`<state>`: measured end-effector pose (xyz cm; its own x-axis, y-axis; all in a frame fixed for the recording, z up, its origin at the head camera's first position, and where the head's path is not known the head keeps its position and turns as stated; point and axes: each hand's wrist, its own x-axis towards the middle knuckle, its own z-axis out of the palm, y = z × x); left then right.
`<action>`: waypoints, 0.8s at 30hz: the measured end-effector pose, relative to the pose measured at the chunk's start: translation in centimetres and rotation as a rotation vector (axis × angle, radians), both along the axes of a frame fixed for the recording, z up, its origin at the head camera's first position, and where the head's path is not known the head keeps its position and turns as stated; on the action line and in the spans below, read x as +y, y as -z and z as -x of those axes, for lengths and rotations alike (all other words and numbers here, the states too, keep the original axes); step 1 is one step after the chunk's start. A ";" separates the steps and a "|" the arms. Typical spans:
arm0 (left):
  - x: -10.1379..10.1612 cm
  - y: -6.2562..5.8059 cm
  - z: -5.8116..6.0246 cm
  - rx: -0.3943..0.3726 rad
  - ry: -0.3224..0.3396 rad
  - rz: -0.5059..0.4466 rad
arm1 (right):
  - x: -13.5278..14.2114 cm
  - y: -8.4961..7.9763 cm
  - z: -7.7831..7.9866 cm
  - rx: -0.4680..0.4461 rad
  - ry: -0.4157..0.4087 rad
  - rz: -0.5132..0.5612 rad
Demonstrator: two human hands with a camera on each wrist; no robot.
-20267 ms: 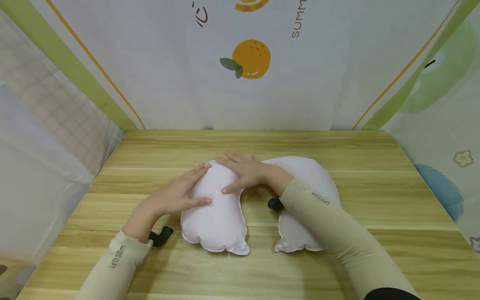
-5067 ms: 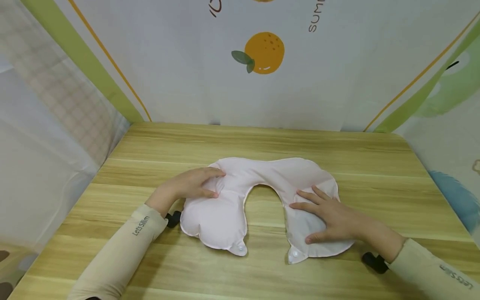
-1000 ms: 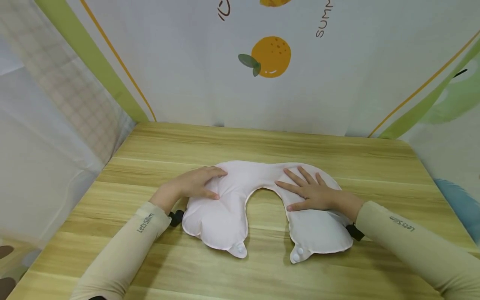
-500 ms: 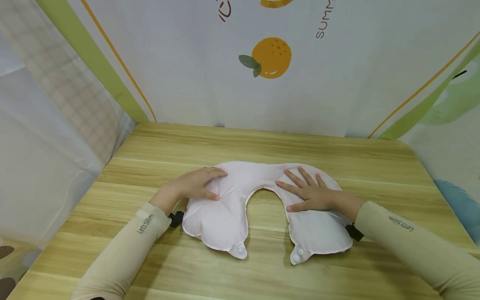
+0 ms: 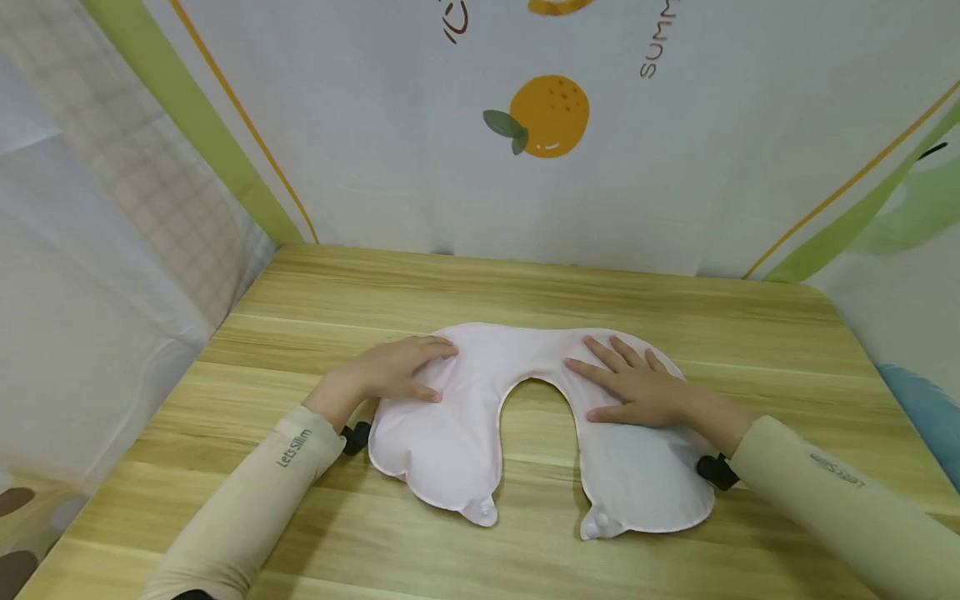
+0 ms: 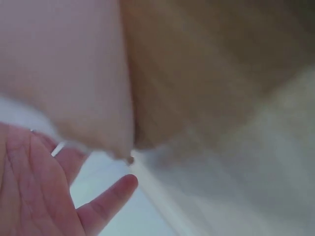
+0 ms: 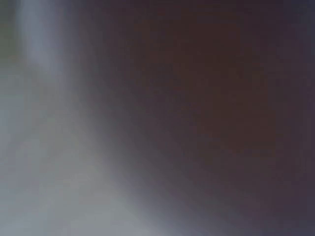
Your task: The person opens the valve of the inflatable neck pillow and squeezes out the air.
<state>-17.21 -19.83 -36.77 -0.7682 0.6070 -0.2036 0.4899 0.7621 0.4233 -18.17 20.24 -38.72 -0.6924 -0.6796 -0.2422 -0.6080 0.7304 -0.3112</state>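
A pale pink U-shaped neck pillow [image 5: 517,346] lies on the wooden table, its opening toward me. Both of its ends carry a small tab with snap buttons [image 5: 600,525]. My left hand [image 5: 390,371] rests on the outer upper part of the left lobe, thumb and fingers spread apart. On the upper right lobe my right hand [image 5: 645,392] lies palm down, fingers fanned out. In the left wrist view the pillow's edge [image 6: 64,69] hangs close above the left hand's spread fingers [image 6: 108,204]. The right wrist view is dark and blurred.
The wooden table [image 5: 450,283] ends at a white curtain [image 5: 420,167] printed with an orange. Patterned cloth [image 5: 135,208] hangs on the left and more cloth on the right. A black wrist camera [image 5: 717,472] sits under the right wrist, close to the pillow.
Earlier, both hands were on the left lobe; the right hand then went to the right lobe and up it. Over the last half second it has shifted slightly right; the left hand stays.
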 end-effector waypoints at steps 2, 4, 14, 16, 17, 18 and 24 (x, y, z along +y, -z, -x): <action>0.3 -0.3 0.0 0.013 0.007 0.006 | 0.8 -0.3 -0.2 0.039 0.010 0.018; 0.6 -0.5 0.0 0.034 0.024 -0.003 | 1.7 -0.7 -0.3 0.087 0.019 0.041; 5.0 -2.7 -0.3 0.111 0.120 -0.034 | 6.3 -3.5 -2.5 0.224 0.067 0.257; 5.8 -3.5 -0.7 0.126 0.149 -0.015 | 6.8 -3.8 -3.0 0.246 0.074 0.281; 6.1 -4.0 -1.0 0.134 0.158 0.001 | 6.9 -3.9 -3.3 0.257 0.084 0.286; 6.3 -4.5 -1.3 0.139 0.162 0.017 | 7.0 -3.9 -3.6 0.272 0.090 0.290; 6.2 -7.7 -3.2 0.153 0.156 0.061 | 7.7 -3.8 -4.8 0.332 0.111 0.310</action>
